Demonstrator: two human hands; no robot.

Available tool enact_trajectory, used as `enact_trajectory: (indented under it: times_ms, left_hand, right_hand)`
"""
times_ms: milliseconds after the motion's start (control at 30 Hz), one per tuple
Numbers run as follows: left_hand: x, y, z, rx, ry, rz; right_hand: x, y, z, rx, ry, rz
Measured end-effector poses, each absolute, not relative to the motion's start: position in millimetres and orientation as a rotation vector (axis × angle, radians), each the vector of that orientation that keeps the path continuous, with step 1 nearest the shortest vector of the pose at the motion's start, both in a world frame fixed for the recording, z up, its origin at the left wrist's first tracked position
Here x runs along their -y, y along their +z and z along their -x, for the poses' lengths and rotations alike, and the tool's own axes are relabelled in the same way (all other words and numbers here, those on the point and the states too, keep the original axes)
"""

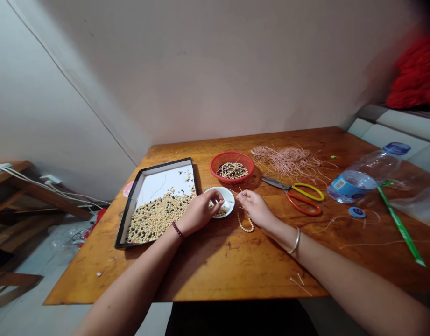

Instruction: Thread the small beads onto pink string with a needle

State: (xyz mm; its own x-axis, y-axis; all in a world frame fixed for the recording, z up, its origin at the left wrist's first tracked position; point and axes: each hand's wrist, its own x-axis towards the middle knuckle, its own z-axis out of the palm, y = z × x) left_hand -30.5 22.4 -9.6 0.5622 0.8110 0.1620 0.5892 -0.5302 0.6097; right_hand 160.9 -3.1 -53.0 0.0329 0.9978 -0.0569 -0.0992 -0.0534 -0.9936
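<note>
My left hand (200, 211) reaches into a small white dish (227, 198) of beads, its fingers pinched over the beads; what they grip is too small to make out. My right hand (255, 208) is closed on a thin cord just right of the dish. A short strand of cream beads (246, 226) hangs from that cord and curves on the wooden table (215, 266) below the hand. A dark red bead bracelet circles my left wrist and a silver bangle my right.
A black-rimmed tray (130, 212) of loose cream and dark beads lies at left. Behind the dish stands a red basket (232, 159) of beaded strands. A pile of pink cord (288, 159), orange-and-yellow scissors (299, 193), a lying plastic bottle (367, 173) and a green strip (402, 228) lie to the right.
</note>
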Motion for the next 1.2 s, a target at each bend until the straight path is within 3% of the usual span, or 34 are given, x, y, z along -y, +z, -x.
enact_trajectory:
  times_ms: [200,1200]
  left_hand:
    - [-22,-6,33,-0.988,0.682,-2.076]
    - [-22,-3,33,-0.918,0.65,-2.038]
  right_hand:
    - [15,-35,-158,0.962,1.464,1.087]
    - [13,-41,-159,1.103,1.328,1.085]
